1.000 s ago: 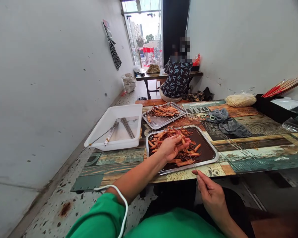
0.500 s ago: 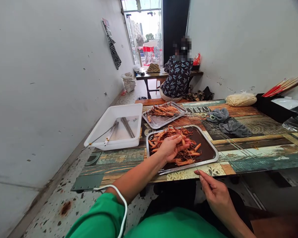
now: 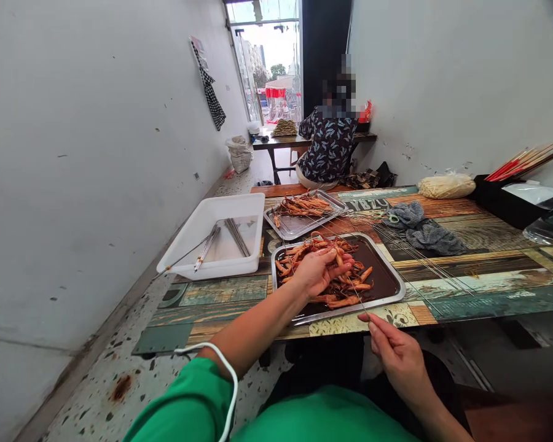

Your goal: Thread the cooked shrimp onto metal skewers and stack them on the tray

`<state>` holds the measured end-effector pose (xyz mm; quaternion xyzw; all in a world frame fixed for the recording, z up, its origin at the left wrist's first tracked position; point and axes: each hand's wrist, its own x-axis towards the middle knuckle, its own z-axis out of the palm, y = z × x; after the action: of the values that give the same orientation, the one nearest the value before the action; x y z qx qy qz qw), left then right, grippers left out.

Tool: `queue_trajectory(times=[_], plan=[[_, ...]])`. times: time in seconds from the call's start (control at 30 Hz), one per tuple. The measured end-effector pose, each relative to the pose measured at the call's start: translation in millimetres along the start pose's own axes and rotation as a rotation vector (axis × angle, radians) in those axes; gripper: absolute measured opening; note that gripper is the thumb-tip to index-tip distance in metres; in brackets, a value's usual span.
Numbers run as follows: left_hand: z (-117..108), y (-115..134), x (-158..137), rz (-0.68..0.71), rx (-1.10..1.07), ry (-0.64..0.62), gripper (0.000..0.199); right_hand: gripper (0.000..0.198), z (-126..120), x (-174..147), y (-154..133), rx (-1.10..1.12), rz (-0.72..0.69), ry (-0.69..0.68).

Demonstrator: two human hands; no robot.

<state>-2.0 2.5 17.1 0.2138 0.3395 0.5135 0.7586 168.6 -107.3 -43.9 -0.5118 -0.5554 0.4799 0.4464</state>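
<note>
Skewer runs from the reddish piece gripped by the left hand to the pinching right hand.

- The person's left hand pinches a reddish-brown piece above the near tray.
- The right hand grips the near end of a thin skewer.
- More pieces lie in that tray and on the far tray.
- A white tub at left holds metal rods.
- Gray cloth lies near loose skewers.
- Beyond, a co-worker sits at another table.
</note>
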Motion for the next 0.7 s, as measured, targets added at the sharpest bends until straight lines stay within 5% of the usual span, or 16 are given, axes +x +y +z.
queue_trajectory(times=[0.13,0.27,0.4,0.53,0.7], plan=[[0.4,0.1,0.6,-0.008,-0.010,-0.003,0.020,0.027,-3.1,0.7,20.6,-0.471,-0.573,0.199],[0.2,-3.2,0.7,-0.012,-0.023,0.018,0.021,0.032,-4.4,-0.3,35.4,-0.629,-0.740,0.260],[2.0,-7.1,-0.4,-0.008,-0.006,0.024,0.019,0.030,-2.7,-2.5,32.6,-0.519,-0.578,0.231],[6.4,-8.9,-2.3,-0.012,0.014,0.029,0.019,0.032,-1.4,-4.9,19.9,-0.287,-0.264,0.155],[8.9,-7.3,-2.2,-0.025,0.022,0.036,0.020,0.041,-7.4,-2.1,4.2,0.332,0.251,-0.080]])
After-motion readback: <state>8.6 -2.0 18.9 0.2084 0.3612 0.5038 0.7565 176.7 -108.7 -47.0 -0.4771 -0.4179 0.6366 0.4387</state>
